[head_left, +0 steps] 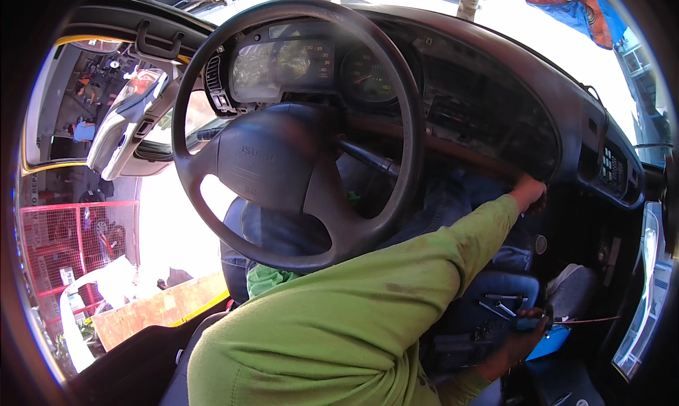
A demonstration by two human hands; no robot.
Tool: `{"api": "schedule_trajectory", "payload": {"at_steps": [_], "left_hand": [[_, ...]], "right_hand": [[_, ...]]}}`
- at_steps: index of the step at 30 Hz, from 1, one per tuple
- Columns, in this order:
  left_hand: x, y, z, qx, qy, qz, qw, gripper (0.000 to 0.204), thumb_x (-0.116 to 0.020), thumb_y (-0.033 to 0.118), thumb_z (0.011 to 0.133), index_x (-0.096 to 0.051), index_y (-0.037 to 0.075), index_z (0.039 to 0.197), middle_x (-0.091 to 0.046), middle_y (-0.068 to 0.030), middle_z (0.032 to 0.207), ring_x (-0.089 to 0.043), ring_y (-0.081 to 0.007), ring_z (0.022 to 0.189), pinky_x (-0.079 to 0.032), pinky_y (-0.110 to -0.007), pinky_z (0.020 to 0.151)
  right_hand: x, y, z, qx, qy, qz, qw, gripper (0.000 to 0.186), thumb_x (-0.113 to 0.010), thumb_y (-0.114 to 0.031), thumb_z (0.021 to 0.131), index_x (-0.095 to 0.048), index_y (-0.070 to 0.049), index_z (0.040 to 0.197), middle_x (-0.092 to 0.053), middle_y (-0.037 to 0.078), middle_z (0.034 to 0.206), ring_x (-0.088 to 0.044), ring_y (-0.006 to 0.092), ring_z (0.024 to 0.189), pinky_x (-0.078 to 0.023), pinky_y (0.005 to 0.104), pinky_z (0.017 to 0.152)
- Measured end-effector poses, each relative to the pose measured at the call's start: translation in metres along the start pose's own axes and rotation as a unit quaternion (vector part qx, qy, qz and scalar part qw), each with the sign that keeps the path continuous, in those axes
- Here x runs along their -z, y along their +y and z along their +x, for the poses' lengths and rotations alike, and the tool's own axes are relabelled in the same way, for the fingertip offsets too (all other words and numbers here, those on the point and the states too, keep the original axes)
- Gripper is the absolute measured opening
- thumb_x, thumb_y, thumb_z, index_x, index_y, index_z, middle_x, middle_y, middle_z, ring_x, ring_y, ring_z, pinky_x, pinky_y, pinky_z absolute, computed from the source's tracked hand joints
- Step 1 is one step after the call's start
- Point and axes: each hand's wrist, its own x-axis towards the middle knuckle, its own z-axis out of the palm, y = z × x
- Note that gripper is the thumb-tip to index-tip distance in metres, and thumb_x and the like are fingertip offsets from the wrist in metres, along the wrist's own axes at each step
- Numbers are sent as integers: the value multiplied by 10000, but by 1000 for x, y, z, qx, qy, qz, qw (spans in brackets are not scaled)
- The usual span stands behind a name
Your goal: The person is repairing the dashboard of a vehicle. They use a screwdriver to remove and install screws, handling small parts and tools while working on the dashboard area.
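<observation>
Tool (527, 323) crosswise, thin shaft (587, 320) rightward

Above the left grip (529, 192) the dashboard (488, 123) bars the way and farther left stands the steering wheel (269, 165), the dark gap (576, 229) to that grip's right looks passable, and loose tools (505, 308) crowd the right grip (516, 341) leftward, a thin rod (587, 321) jutting rightward.

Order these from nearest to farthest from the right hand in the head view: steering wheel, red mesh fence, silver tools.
From the right hand:
1. Silver tools, just upper left.
2. Steering wheel, farther upper left.
3. Red mesh fence, far left, outside.
</observation>
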Motion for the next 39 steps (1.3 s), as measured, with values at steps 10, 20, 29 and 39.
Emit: {"api": "schedule_trajectory", "payload": {"at_steps": [10, 20, 29, 39], "left_hand": [[-33, -55, -224, -322, -73, 652, 682, 236, -804, 218, 720, -823, 48, 883, -769, -209, 865, -770, -384, 891, -620, -473, 783], [8, -40, -361, -452, -13, 581, 677, 251, -786, 208, 765, -758, 34, 943, -759, -176, 927, -751, -380, 890, -606, -487, 775], [193, 18, -548, -401, -167, 437, 788, 599, -800, 170, 816, -610, 13, 1363, -681, -201, 1235, -657, -404, 1168, -558, -496, 950], [368, 62, -678, -552, -293, 186, 758, 563, -854, 270, 890, -670, -116, 1258, -704, -283, 1216, -691, -444, 1100, -562, -512, 910]], "right_hand": [[-64, 24, 13, -46, -8, -174, 984, 328, -667, -210, 1036, -684, -5, 1291, -717, 115, 1142, -677, 197, 980, -548, 348, 876], [-112, -14, -53, -42, -57, -175, 982, 371, -740, -304, 989, -645, -87, 1274, -679, 91, 1223, -672, 238, 1115, -542, 400, 964], [-143, 19, -25, -2, -8, -218, 976, 239, -657, -296, 1023, -666, -83, 1131, -671, 39, 1015, -627, 147, 931, -506, 343, 843], [-180, 11, -18, -28, 57, -191, 979, 331, -673, -341, 1005, -708, -74, 1198, -703, 75, 961, -650, 192, 853, -515, 349, 769]]}}
